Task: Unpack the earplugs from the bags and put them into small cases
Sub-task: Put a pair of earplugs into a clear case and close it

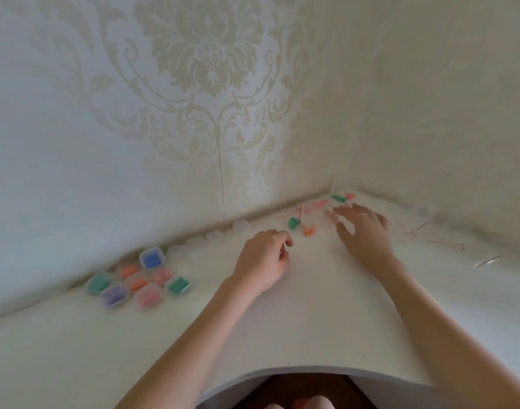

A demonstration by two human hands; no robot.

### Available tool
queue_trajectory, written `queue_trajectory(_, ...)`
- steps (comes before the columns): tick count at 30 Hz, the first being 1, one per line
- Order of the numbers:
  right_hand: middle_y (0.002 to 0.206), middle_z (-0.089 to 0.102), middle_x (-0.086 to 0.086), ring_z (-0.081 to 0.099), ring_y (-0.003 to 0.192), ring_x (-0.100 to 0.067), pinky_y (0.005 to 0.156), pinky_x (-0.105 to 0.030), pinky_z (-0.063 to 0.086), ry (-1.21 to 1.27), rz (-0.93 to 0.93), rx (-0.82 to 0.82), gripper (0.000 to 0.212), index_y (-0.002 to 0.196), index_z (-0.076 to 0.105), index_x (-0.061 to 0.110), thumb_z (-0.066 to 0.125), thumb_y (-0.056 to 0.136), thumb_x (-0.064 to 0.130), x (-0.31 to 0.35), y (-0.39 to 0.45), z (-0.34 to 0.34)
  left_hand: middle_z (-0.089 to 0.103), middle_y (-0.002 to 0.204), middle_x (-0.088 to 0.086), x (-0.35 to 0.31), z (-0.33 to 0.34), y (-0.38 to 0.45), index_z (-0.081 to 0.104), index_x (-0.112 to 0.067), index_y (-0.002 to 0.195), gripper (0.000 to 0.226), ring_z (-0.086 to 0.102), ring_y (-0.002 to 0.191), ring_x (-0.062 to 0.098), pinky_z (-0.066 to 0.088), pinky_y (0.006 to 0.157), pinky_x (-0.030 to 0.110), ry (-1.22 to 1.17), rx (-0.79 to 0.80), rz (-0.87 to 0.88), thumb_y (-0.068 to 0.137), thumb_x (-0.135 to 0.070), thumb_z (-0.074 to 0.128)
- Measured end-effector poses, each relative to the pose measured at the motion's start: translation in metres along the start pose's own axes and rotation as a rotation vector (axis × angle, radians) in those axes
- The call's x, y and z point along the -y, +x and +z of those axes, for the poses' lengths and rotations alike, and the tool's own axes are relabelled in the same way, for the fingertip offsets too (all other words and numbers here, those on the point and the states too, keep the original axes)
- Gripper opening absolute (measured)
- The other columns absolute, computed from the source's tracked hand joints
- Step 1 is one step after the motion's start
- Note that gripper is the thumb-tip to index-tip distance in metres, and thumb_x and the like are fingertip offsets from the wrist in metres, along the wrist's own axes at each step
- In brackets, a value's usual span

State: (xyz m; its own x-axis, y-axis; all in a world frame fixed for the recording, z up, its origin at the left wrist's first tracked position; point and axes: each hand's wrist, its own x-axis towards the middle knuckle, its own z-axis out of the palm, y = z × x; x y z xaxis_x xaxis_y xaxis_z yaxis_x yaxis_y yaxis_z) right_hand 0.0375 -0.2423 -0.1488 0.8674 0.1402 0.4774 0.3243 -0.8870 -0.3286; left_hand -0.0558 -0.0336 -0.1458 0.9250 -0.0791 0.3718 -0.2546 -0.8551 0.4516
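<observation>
Fetching step in hand. Right hand (363, 228), fingers spread, reaches for bagged earplugs (307, 222) near the wall corner; left hand (264, 255) loosely curled, contents unclear. Filled cases (137, 278) sit left. Next: pinch one bag.

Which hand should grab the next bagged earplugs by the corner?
Probably the right hand: its spread fingers already reach among the bagged earplugs near the wall corner. The left hand, fingers curled, rests on the table short of them.
</observation>
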Motion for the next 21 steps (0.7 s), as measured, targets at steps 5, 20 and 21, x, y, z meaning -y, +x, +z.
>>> queue_trajectory(5,0.130,0.059,0.010,0.033,0.138,-0.018,0.105,-0.032,0.025,0.030,-0.090,0.174,0.031,0.124,0.061,0.030,0.052,0.095,0.036,0.027,0.000,0.035,0.059,0.102,0.003,-0.004,0.022,0.004,0.062,-0.015,0.109,0.025,0.054,0.098,0.022,0.044,0.086,0.034,-0.031,0.014,-0.024,0.088,-0.010,0.050)
queue_trajectory(20,0.080,0.071,0.001,0.062,0.062,-0.010,0.062,-0.018,0.052,1.271,0.287,0.269,0.019,0.089,0.067,0.015,0.051,0.097,0.008,0.074,-0.018,0.007,0.070,0.082,0.003,0.007,0.015,0.021,0.065,-0.005,0.101,0.025,0.066,0.073,0.013,0.049,0.065,0.015,-1.142,-0.185,-0.520,0.082,-0.018,0.073)
queue_trajectory(21,0.081,0.070,-0.001,0.062,0.062,-0.012,0.061,-0.019,0.052,1.261,0.304,0.270,0.017,0.090,0.066,0.014,0.052,0.096,0.008,0.075,-0.018,0.008,0.071,0.075,0.003,0.007,0.013,0.020,0.066,-0.005,0.093,0.012,0.066,0.066,0.012,0.050,0.061,0.016,-1.221,-0.197,-0.522,0.084,-0.012,0.070)
